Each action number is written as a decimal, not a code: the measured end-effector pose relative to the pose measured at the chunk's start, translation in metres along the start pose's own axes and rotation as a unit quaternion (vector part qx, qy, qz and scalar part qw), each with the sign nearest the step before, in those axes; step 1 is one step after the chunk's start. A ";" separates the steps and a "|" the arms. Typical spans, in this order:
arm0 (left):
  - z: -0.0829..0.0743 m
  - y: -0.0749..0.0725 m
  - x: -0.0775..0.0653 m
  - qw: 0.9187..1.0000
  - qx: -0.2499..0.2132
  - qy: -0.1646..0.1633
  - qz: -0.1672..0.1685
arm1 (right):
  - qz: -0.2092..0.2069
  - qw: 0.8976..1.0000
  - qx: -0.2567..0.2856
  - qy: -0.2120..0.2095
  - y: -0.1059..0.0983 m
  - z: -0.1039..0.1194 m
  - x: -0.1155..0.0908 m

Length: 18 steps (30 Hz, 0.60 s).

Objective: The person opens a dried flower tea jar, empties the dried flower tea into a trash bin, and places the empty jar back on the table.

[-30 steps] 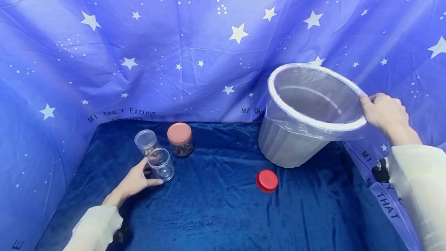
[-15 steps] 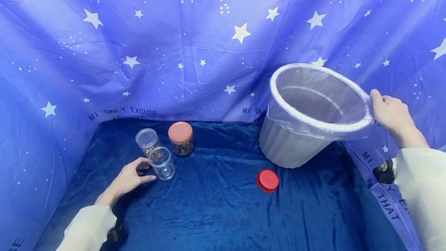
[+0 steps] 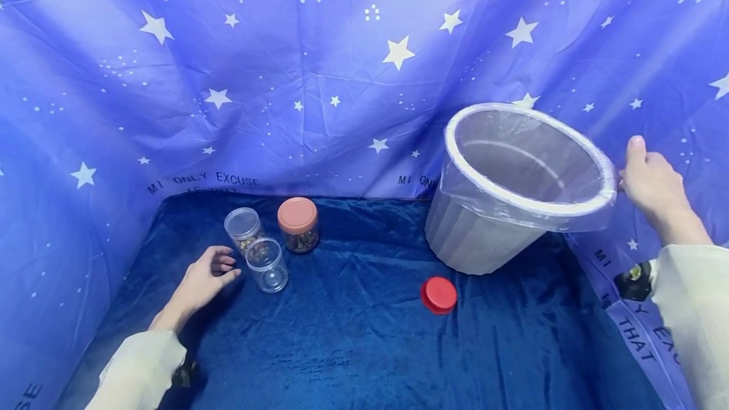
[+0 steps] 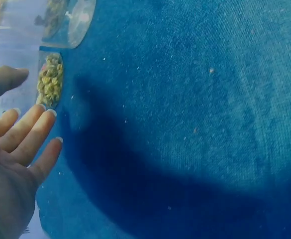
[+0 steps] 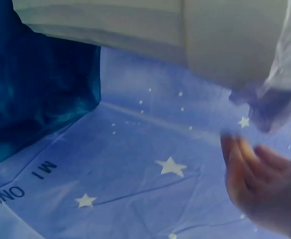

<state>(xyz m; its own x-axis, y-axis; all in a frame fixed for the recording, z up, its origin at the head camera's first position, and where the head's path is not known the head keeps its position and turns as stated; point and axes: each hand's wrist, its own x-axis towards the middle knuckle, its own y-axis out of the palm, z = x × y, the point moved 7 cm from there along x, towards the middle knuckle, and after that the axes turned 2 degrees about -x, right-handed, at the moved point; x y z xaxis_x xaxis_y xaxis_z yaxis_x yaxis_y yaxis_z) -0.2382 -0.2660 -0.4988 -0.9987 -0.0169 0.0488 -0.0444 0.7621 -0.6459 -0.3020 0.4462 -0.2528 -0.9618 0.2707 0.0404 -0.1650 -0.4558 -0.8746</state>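
Observation:
My left hand (image 3: 202, 280) hovers just left of the jars with its fingers extended, holding nothing. Closest to it are a clear open jar (image 3: 271, 274) with nothing visible inside and, partly behind that, a clear-topped jar (image 3: 243, 225). Yellowish dried pieces (image 4: 50, 79) in the latter show past my fingertips in the left wrist view. On the right, a grey trash bin (image 3: 484, 239) stands with a clear bag folded over its white rim. My right hand (image 3: 655, 185) is beside that rim, apart from it, fingers loosely bent around nothing.
A jar with a salmon-pink lid (image 3: 299, 217) and dark contents stands behind the clear jars. Left of the bin's front lies a red lid (image 3: 440, 295) on the blue velvet cloth (image 3: 353, 347). Star-printed curtain (image 3: 342, 49) encloses the back and sides.
My left hand has let go of the clear open jar and drawn back left. My right hand has released the bin's rim and moved right. Jars and bin stand in place.

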 end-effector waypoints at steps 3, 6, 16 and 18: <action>0.002 -0.005 0.002 1.000 0.001 -0.013 -0.003 | -0.075 0.997 -0.003 -0.009 -0.010 0.012 -0.001; 0.004 -0.013 0.003 1.000 0.008 -0.024 -0.006 | -0.128 0.990 0.003 -0.052 -0.015 0.033 -0.002; 0.006 -0.034 0.009 0.999 0.011 -0.045 0.005 | -0.099 0.977 -0.051 -0.181 0.007 0.112 -0.011; 0.004 -0.036 0.011 0.999 0.016 -0.044 0.013 | -0.082 0.975 -0.060 -0.198 0.014 0.123 -0.012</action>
<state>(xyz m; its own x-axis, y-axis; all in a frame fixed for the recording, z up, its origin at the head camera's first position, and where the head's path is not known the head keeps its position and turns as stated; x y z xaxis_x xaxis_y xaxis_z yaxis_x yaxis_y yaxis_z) -0.2475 -0.2959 -0.4785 -0.9979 -0.0552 -0.0346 -0.0179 0.7422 -0.6700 -0.3200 0.3320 -0.2062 -0.9376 -0.0284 0.3465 -0.3191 -0.3252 -0.8902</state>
